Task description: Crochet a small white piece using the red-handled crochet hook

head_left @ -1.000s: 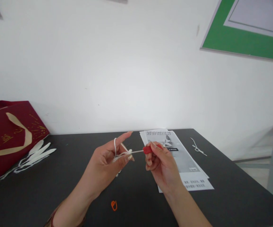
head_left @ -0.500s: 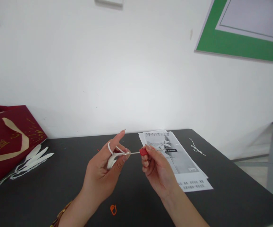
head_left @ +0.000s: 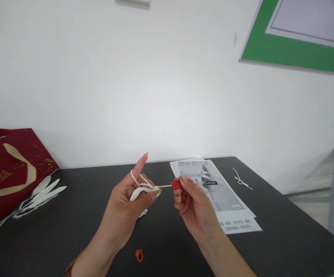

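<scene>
My left hand (head_left: 128, 204) is raised over the black table (head_left: 54, 238), its forefinger pointing up with white yarn (head_left: 132, 176) looped round it. Thumb and middle finger pinch a small white crocheted piece (head_left: 142, 190). My right hand (head_left: 191, 206) is closed on a crochet hook with a red handle (head_left: 176, 185). The hook's thin metal shaft reaches left into the white piece. The two hands are a few centimetres apart, above the table's middle.
Printed instruction sheets (head_left: 213, 192) lie right of my hands. An orange stitch marker (head_left: 139, 255) is on the table near the front. White crocheted petals (head_left: 35, 196) lie beside a dark red gift bag (head_left: 7, 169) at the left. A scrap of white yarn (head_left: 241, 179) lies far right.
My left forefinger has lifted from slanting right to pointing more upright, raising the yarn loop. Both hands shifted slightly left in view. The hook stays in the white piece.
</scene>
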Motion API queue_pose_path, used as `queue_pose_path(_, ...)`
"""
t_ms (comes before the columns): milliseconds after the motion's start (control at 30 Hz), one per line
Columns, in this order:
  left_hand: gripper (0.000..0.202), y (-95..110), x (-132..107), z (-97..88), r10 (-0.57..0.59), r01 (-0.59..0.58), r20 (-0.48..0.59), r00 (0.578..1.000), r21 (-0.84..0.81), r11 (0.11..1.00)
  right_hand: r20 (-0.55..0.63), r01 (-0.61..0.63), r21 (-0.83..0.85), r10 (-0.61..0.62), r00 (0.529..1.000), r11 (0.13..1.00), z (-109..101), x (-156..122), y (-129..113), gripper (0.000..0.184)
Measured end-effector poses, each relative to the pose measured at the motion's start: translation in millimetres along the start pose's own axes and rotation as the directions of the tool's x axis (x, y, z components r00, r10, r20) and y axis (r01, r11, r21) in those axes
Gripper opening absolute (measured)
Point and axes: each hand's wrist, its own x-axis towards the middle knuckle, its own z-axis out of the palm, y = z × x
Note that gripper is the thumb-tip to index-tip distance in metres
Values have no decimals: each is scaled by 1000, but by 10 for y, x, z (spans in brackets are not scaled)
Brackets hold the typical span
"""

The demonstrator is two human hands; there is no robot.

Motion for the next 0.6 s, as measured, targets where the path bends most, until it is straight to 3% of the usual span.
queue_pose_path(133,72,19,16,22,-48,52,38,998,-113,992,1,6,12,-6,1000,1000,4,-7,2,19)
queue_pose_path(267,71,19,26,16,-30,34,33,999,-126,991,16,40,7,-40,999,999,2,-24,5,18)
queue_pose_path(500,65,-81,3,75,136,-147,-183,974,-52,988,38,109,10,-109,993,994,41,-68,69,18)
queue_pose_path(600,68,-109,-3,101,221,-226,-211,952,1,974,33,107,7,-107,994,994,62,-79,107,20)
